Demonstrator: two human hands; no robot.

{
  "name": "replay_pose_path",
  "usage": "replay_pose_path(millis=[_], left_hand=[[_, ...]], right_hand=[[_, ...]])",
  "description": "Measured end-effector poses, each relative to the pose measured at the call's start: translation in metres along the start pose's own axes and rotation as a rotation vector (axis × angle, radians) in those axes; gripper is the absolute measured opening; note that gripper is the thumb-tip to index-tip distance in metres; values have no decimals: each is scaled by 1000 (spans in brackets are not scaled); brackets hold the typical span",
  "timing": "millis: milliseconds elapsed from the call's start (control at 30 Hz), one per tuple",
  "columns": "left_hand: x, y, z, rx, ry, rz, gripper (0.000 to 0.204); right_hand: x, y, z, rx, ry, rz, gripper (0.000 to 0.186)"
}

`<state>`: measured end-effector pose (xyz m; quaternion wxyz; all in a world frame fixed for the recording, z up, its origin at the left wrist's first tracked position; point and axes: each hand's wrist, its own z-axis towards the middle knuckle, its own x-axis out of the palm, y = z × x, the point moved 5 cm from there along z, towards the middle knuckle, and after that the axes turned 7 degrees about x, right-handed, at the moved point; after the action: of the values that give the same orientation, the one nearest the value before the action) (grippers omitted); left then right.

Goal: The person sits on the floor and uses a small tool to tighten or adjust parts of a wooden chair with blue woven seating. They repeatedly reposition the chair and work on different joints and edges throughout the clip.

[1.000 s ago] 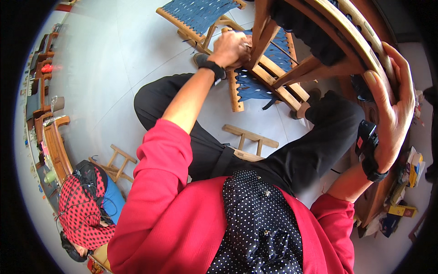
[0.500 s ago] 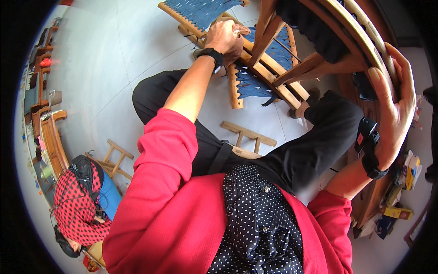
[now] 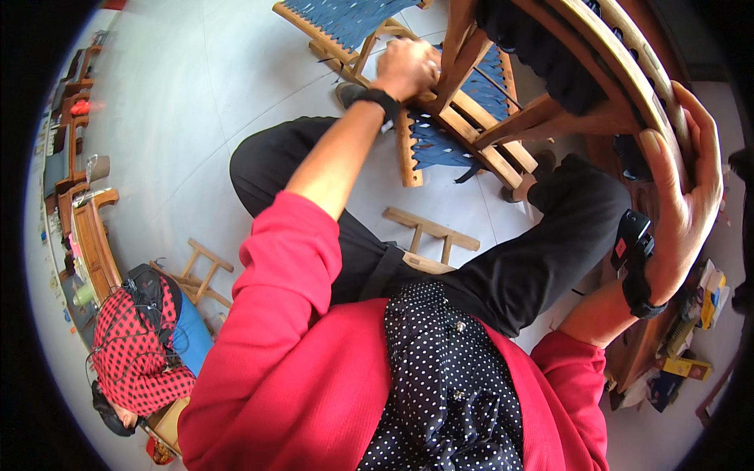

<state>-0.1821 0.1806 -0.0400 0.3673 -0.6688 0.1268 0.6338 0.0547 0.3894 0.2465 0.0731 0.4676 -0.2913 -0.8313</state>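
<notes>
A wooden folding stool frame with dark fabric at its top stands tilted between my legs, against blue woven-strap seats. My left hand is closed beside the upright wooden pieces; whatever its curled fingers hold is hidden behind the knuckles. On the right, my right hand grips the curved wooden rails at the top of the frame, thumb on the near side and fingers over the far one.
Another blue strap seat lies beyond. Small wooden frames rest on the floor below and at left. A person in checked red clothing bends at the lower left. Wooden furniture lines the left; cluttered items lie right.
My left hand shifted up-left half a second ago with something brown showing beneath it, and has since moved right, hiding it. My right hand has shifted slightly down and right, still gripping.
</notes>
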Motion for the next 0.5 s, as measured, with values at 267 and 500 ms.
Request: replay_pose_path(millis=[267, 500], left_hand=[[-20, 8, 3, -98, -225, -5, 19], [4, -7, -10, 134, 15, -125, 23]], right_hand=[[0, -3, 0, -3, 81, -97, 58], [4, -6, 4, -35, 70, -78, 63]])
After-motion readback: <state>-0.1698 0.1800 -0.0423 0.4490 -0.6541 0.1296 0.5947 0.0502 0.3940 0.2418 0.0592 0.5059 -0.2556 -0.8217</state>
